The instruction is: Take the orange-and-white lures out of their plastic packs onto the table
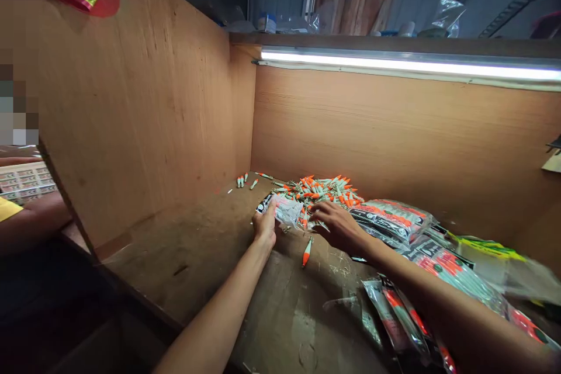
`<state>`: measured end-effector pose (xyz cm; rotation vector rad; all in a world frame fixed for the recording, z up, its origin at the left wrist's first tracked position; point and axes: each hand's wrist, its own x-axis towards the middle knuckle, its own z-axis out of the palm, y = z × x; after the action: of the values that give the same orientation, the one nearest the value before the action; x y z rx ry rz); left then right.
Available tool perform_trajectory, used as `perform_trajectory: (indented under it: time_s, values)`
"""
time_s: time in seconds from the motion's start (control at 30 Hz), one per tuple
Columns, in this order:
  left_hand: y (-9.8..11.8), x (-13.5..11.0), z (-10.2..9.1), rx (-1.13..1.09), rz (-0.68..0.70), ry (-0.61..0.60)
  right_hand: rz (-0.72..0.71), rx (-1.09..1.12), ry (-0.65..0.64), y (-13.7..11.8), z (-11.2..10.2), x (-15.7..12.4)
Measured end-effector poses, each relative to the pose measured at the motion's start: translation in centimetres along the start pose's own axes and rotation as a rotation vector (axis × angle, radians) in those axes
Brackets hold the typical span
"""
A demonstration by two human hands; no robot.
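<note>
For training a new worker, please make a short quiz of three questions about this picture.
1. True or false: the left hand holds a clear plastic packet.
2. The single orange-and-white plastic float on the wooden bench lies: A) below both hands, B) behind the float pile, C) on the filled packets.
3. What does the right hand reach toward?

Key: 1 true; 2 A; 3 the float pile.

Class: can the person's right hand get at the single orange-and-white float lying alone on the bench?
Probably yes. The float lies just below the right hand, with bare bench around it and nothing over it.
</note>
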<state>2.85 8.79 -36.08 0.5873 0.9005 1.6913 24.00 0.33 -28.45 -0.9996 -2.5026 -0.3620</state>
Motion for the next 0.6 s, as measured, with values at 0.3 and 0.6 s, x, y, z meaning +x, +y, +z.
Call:
perform_trajectory:
  time_s: [0.3, 0.6]
  values:
    - [1.7, -2.6, 0.3, 0.749, 0.71, -0.303, 0.239, 0.387, -0.017, 2.9, -1.0, 10.0]
    - [1.2, -2.7, 0.6, 0.805, 0.975, -0.147, 0.631, 0.419, 0.531, 7.3, -1.4, 11.2]
